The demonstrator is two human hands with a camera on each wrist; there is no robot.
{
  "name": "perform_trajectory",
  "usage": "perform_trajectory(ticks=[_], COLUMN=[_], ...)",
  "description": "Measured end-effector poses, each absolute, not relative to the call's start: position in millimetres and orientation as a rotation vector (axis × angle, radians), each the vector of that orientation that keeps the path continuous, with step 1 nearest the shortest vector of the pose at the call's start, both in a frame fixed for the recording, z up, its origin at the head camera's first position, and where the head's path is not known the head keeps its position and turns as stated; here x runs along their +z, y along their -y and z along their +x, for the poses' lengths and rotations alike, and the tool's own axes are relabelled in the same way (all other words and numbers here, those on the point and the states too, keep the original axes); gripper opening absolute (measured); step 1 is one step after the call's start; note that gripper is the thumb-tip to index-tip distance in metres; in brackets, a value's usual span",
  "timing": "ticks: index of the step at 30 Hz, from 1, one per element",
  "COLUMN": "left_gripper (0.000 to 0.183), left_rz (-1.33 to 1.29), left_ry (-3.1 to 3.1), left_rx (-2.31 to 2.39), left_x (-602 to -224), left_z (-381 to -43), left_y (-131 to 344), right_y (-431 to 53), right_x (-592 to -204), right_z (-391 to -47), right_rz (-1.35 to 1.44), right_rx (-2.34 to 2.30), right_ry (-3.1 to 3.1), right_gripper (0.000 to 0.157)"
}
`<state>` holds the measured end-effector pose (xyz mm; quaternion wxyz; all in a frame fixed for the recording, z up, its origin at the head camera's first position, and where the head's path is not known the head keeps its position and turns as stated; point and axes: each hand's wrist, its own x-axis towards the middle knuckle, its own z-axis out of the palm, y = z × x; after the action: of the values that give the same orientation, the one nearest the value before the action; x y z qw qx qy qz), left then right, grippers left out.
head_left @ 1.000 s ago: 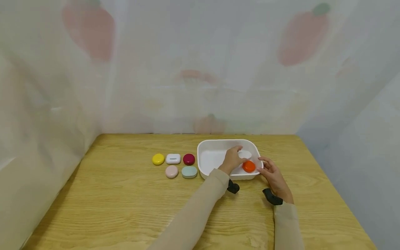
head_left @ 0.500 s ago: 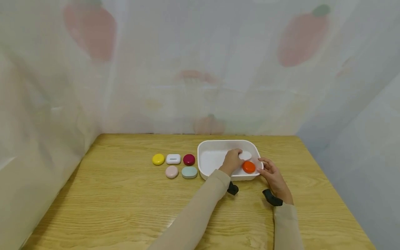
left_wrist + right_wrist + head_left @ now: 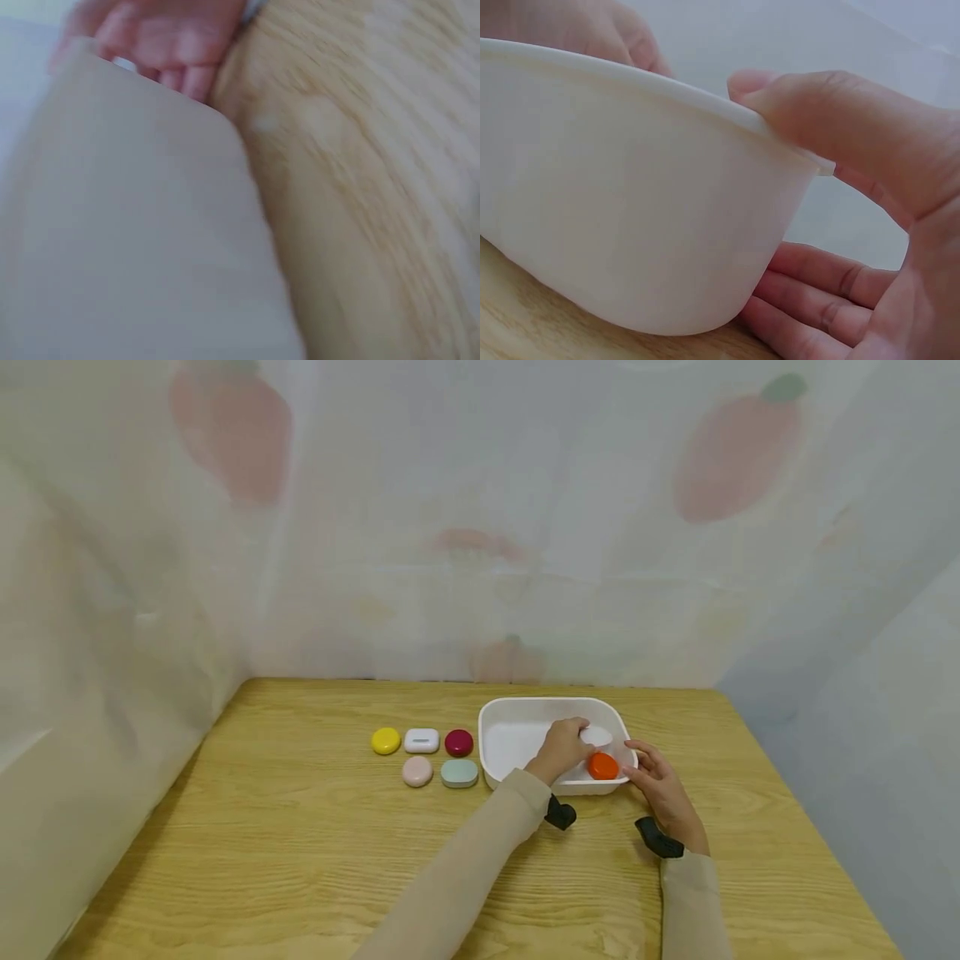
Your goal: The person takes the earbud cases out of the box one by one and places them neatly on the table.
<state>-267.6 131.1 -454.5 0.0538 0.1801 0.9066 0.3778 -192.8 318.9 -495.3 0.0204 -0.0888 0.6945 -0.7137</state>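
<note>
In the head view my left hand [image 3: 561, 750] reaches into a white plastic basin [image 3: 517, 703]. Its thumb and fingers lie on either side of a white oval case [image 3: 597, 737] and appear to pinch its left end. An orange-red rounded case [image 3: 602, 767] rests just in front of it, in the basin's right end. My right hand [image 3: 666, 789] holds the basin's right end. In the right wrist view its thumb [image 3: 832, 105] lies over the rim, with the other fingers [image 3: 817, 292] against the outer wall. The left wrist view is blurred and mostly filled by the sleeve [image 3: 142, 225].
Left of the basin stand a yellow round case [image 3: 386, 741], a white case with a grey mark [image 3: 422, 741], a dark red one [image 3: 459, 743], a pink one [image 3: 417, 771] and a pale green oval one [image 3: 459, 773]. The wooden table [image 3: 300, 843] meets a curtain [image 3: 480, 610] behind.
My left hand's thumb and fingers, spread wide over the white oval case a second ago, have come down and closed in on it. My right hand keeps its hold on the basin.
</note>
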Motion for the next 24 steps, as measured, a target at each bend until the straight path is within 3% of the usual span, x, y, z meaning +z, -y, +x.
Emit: perform_trajectory(ticks=[24], left_gripper=[0.050], left_rz=[1.007], left_ry=[-2.589], left_rx=[1.313], left_x=[-424], left_z=[-261], left_y=[-72], right_y=[-320], right_x=[-491], right_z=[-193], right_rz=[-0.252], right_rx=[-2.224], right_ry=[-2.115], right_gripper=[0.040])
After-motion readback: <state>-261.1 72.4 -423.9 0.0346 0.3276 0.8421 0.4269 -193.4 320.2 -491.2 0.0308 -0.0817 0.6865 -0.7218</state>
